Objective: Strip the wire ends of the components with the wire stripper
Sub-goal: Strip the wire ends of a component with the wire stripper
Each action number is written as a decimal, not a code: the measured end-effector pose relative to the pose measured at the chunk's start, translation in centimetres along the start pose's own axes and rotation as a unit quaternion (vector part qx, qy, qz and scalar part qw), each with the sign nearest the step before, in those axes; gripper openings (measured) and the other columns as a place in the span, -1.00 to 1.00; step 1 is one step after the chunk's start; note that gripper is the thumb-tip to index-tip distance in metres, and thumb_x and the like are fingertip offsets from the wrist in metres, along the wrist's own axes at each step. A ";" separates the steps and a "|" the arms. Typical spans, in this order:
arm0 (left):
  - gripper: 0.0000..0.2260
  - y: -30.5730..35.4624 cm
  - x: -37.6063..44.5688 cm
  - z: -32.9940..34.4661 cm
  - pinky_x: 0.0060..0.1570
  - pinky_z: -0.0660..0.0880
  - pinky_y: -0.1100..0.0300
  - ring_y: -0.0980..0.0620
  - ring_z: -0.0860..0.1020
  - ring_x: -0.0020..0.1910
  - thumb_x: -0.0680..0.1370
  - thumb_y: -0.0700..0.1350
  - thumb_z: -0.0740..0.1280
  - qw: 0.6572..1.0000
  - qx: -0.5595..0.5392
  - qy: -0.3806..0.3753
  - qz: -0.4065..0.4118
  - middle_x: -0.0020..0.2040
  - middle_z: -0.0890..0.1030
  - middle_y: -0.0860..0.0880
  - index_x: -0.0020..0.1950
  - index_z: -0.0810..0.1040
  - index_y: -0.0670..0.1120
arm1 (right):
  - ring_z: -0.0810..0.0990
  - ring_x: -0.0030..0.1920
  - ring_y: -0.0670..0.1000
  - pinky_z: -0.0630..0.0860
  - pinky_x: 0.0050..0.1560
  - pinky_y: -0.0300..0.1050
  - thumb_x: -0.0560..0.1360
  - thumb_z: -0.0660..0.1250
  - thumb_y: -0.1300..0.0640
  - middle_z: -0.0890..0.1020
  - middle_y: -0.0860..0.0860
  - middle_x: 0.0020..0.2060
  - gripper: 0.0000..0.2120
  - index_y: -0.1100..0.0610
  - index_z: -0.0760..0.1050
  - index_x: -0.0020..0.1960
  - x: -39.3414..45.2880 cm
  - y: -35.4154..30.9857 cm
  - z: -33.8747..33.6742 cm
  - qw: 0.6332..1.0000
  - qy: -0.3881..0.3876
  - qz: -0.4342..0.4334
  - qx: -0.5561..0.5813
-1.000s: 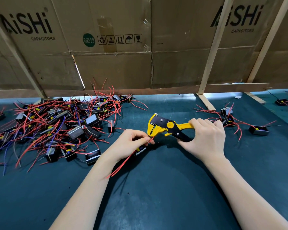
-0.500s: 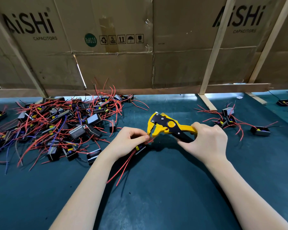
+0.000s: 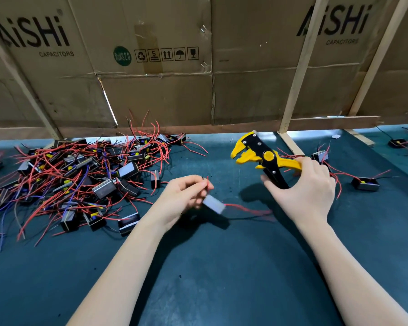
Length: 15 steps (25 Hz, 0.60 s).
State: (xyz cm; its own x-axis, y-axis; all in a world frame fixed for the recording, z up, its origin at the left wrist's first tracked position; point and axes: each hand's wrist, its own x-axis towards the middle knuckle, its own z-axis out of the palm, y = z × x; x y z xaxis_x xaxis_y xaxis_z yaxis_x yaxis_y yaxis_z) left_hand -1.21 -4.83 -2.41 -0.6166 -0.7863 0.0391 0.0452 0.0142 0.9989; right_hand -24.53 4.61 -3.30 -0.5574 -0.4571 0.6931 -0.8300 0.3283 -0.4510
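Judging by the large tangled pile of components (image 3: 76,182) lying at the left of the green mat (image 3: 222,278) and only a few set down at the right (image 3: 365,184), most of the work is taken to remain; one component (image 3: 213,204) is pinched by its red wire in the left hand (image 3: 183,198), while the wire stripper (image 3: 263,158) is gripped by its handles in the right hand (image 3: 306,191), lifted clear of the wire with its jaws apart

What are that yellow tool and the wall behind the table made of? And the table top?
The wire stripper looks like glossy yellow plastic over black, probably metal, plates with silver rivets. The back wall is brown corrugated cardboard, creased and printed, braced by pale wooden slats. The table top seems a matte dark green mat, perhaps rubber.
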 end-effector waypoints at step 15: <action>-0.75 0.2 0.5 -5.5 0.04 0.43 0.05 -0.07 0.54 0.02 0.52 -0.24 0.37 0.825 0.422 0.352 0.132 -0.02 0.63 -0.05 0.19 0.57 -0.10 | 0.55 -0.04 0.12 0.32 0.10 0.05 0.26 0.51 -0.29 0.60 -0.01 -0.17 -0.48 0.09 0.51 -0.04 0.3 0.6 -0.8 0.995 0.000 0.089 0.045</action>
State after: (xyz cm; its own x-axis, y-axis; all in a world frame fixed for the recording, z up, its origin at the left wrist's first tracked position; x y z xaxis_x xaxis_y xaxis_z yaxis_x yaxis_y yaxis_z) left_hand 2.79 -8.60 -2.37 -0.0496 -0.8473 0.5288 -0.6413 0.4329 0.6334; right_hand -25.22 5.29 -2.92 -0.6953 -0.3983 0.5983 -0.7171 0.3291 -0.6143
